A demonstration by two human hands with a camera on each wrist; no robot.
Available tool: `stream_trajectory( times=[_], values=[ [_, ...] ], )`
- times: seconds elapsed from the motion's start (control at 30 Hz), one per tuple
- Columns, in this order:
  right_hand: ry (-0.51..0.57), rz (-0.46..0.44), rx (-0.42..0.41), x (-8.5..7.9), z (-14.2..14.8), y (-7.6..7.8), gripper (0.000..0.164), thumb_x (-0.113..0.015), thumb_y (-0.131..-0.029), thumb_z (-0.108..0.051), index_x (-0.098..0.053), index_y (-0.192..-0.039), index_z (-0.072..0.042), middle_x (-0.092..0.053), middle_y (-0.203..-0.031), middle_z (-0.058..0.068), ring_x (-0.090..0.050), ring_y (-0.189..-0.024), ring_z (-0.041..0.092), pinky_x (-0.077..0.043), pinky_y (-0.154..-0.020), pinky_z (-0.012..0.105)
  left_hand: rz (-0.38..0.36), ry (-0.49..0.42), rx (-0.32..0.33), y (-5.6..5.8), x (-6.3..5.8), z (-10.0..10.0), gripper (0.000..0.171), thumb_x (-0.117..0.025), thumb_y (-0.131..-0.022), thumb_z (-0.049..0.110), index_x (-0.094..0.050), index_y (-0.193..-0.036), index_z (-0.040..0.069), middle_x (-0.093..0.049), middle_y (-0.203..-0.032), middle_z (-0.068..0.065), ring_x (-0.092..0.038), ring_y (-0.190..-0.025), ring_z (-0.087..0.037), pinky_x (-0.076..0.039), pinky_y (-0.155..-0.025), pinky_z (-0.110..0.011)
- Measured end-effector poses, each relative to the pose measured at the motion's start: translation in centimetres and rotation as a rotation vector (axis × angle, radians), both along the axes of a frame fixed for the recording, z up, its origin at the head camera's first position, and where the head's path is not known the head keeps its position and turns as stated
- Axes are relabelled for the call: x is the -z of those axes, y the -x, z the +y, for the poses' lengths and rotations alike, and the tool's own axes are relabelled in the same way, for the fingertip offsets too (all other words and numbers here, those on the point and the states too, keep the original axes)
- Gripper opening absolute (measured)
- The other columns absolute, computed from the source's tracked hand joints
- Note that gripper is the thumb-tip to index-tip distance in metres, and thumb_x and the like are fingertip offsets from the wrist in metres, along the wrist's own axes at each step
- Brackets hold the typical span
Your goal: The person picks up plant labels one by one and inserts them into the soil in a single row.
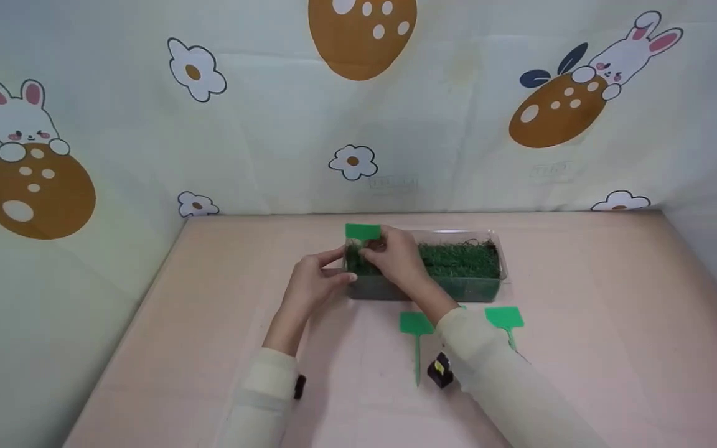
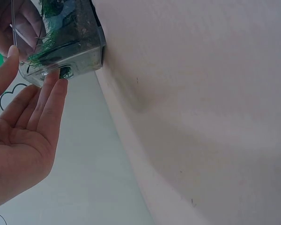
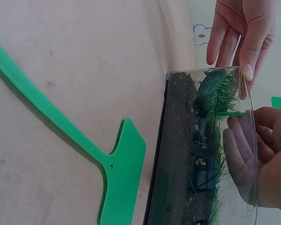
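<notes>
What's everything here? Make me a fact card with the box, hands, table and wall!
Container: clear rectangular plastic box, holding green grass and dark soil
Left hand: touches the box's left end
Right hand: pinches a flat green plastic tag at the box's left end
Pale pink table: one green tag; another green tag, partly hidden by a cream sleeve
Wall: pale, printed with white flowers and rabbits

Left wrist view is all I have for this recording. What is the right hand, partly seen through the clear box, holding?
Observer: In the head view, the right hand holds a green tag.
Operator: Any more like it nearby?
Observer: At least two other tags lie on the table in front of the box.
Operator: Does the held one reach the grass?
Observer: The right wrist view shows its stem meeting the grass; how deep it goes, I can't tell.
</notes>
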State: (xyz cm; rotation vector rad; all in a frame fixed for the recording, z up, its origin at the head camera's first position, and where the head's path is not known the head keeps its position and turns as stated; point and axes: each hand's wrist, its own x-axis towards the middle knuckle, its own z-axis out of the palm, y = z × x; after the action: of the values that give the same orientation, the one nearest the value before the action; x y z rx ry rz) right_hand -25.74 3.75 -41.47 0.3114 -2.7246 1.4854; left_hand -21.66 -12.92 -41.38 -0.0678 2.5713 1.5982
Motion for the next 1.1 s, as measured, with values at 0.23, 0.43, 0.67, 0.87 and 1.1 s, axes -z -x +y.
stream_trajectory(
  times=[0.23, 0.43, 0.67, 0.87, 1.1],
  values=[
    [-0.074, -0.073, 0.021, -0.2, -0.3, 0.4, 0.012, -0.072, -0.092, -0.014, -0.071, -0.103, -0.01, -0.073, -0.1, 0.006, -0.068, -0.095, 0.02, -0.058, -0.089, 0.039, 0.002, 0.009, -0.005, 0.0, 0.0, 0.0, 0.061, -0.078, -0.085, 0.012, -0.056, -0.143, 0.017, -0.052, -0.15, -0.006, -0.069, -0.117, -0.023, -0.058, -0.094, -0.035],
    [-0.151, -0.09, 0.014, -0.1, -0.5, 0.8, 0.007, -0.07, -0.092, -0.012, -0.071, -0.099, -0.009, -0.071, -0.093, 0.006, -0.062, -0.082, 0.018, -0.058, -0.082, 0.038, 0.001, 0.006, -0.01, 0.0, 0.0, 0.0, 0.061, -0.078, -0.086, 0.011, -0.056, -0.143, 0.016, -0.052, -0.15, -0.007, -0.068, -0.117, -0.023, -0.058, -0.094, -0.035],
    [-0.194, -0.097, 0.001, -0.2, -0.7, 1.1, 0.019, -0.07, -0.092, -0.011, -0.072, -0.111, -0.009, -0.071, -0.097, 0.006, -0.06, -0.083, 0.017, -0.056, -0.081, 0.036, 0.0, 0.002, -0.006, 0.0, 0.1, 0.0, 0.061, -0.078, -0.086, 0.012, -0.055, -0.143, 0.014, -0.052, -0.15, -0.006, -0.068, -0.118, -0.022, -0.057, -0.095, -0.035],
    [-0.215, -0.087, -0.008, -0.3, -0.7, 1.3, 0.002, -0.07, -0.09, -0.009, -0.07, -0.092, -0.009, -0.07, -0.09, 0.005, -0.057, -0.078, 0.017, -0.054, -0.077, 0.035, -0.003, 0.004, -0.002, 0.0, 0.0, 0.0, 0.062, -0.078, -0.086, 0.013, -0.055, -0.143, 0.015, -0.052, -0.15, -0.006, -0.069, -0.116, -0.021, -0.057, -0.096, -0.036],
    [-0.194, -0.119, -0.019, -0.1, -0.5, 1.6, 0.013, -0.071, -0.09, -0.011, -0.072, -0.103, -0.008, -0.072, -0.097, 0.006, -0.06, -0.083, 0.016, -0.056, -0.083, 0.037, -0.007, 0.009, 0.002, 0.1, 0.2, 0.0, 0.063, -0.078, -0.086, 0.014, -0.055, -0.144, 0.018, -0.052, -0.15, -0.006, -0.069, -0.116, -0.021, -0.056, -0.097, -0.036]
  ],
)
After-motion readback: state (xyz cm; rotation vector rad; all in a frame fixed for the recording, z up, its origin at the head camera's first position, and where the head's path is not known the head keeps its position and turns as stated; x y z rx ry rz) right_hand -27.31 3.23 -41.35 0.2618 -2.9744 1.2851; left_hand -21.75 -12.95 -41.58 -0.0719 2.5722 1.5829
